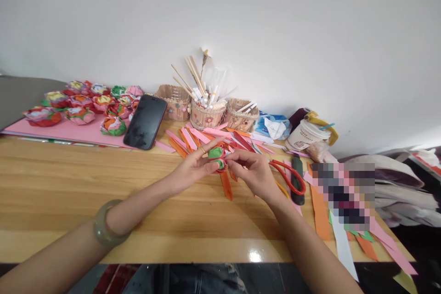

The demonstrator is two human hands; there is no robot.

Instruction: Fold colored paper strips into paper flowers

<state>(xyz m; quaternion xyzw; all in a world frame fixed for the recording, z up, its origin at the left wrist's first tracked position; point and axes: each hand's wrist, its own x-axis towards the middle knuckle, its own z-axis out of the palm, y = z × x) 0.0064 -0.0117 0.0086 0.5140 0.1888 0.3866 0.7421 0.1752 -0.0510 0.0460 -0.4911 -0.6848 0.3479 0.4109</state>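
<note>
Between both hands, above the middle of the wooden table (103, 183), is a small folded paper flower (216, 153) in green, pink and white. My left hand (196, 165), with a ring on one finger, holds it from the left between thumb and fingers. From the right, the closed fingertips of my right hand (253, 170) pinch the flower's edge. Just behind and beneath lie pink, orange and red folded paper strips (186, 140). To the right of my right hand rest red-handled scissors (287, 179), whose blades I cannot make out.
Finished paper flowers (81, 115) cover a pink sheet (69, 132) at left, beside a leaning phone (145, 121). Decorated baskets (207, 115) with sticks and pens stand along the wall. A paper cup (305, 135) and long paper strips (320, 213) occupy the right side.
</note>
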